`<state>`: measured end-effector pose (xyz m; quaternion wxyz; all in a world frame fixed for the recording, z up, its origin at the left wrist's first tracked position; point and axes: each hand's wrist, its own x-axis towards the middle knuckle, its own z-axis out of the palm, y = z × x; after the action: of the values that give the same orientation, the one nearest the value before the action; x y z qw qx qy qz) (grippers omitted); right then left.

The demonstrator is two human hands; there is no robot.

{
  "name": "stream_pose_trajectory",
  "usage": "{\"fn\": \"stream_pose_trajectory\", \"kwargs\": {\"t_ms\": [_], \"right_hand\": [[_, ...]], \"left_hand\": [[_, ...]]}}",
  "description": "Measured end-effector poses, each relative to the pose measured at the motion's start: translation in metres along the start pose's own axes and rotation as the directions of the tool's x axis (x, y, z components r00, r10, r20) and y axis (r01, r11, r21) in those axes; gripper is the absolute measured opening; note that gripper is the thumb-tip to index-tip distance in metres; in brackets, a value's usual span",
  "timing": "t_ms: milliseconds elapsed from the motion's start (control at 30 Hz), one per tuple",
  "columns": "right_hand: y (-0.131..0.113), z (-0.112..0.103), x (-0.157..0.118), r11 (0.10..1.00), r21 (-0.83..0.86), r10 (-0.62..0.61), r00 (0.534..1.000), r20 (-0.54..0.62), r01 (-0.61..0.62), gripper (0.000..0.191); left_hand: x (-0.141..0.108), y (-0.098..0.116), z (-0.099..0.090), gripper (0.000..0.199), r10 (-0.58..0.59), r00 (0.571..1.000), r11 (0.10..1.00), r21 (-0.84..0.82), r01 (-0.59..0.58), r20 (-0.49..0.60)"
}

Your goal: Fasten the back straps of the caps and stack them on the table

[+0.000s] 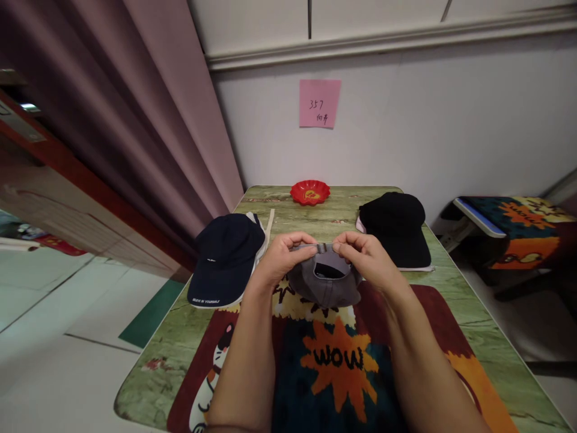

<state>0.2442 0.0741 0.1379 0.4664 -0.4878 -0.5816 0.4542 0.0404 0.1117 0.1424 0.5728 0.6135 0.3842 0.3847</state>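
Observation:
A grey baseball cap (pixel 325 287) is held up over the table with the arched opening at its back facing me. Its strap with a small buckle (pixel 323 248) runs along the top, between my hands. My left hand (pixel 288 255) pinches the strap's left end between thumb and fingers. On the other side, my right hand (pixel 361 252) grips the strap's right end the same way. To the left lies a navy cap (pixel 229 252) with white lettering on its brim, stacked on something white. A black cap (pixel 399 228) rests at the right on lighter-coloured headwear.
A red scalloped dish (pixel 310 192) stands at the table's far edge. A colourful patterned mat (pixel 288 361) covers the near part of the green wood-look table (pixel 153 367). The wall behind bears a pink note (pixel 320 103). A purple curtain (pixel 180 120) hangs at left.

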Motion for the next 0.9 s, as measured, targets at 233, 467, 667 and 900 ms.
{"fn": "stream_pose_trajectory", "kwargs": {"t_ms": [233,467,667,900], "right_hand": [[0.0009,0.0018,0.0003,1.0,0.013,-0.007,1.0,-0.005,0.008,0.024],[0.0015,0.0002,0.0006,0.999,0.04,-0.006,1.0,-0.001,0.006,0.023],[0.002,0.0007,0.0014,0.973,-0.148,-0.167,0.984,0.068,0.176,0.039],[-0.0006,0.0038,0.0023,0.847,-0.403,-0.382,0.924,-0.013,0.345,0.019]], "left_hand": [[0.0001,0.002,0.0034,0.036,0.011,1.0,0.997,-0.073,-0.013,-0.028],[0.0039,-0.003,0.0009,0.031,0.14,0.99,0.989,0.043,-0.138,-0.034],[0.0042,-0.0024,0.0039,0.028,0.134,0.989,0.99,0.042,-0.132,-0.06],[0.0041,-0.002,0.0043,0.026,0.161,0.984,0.986,0.058,-0.157,-0.076]]}}
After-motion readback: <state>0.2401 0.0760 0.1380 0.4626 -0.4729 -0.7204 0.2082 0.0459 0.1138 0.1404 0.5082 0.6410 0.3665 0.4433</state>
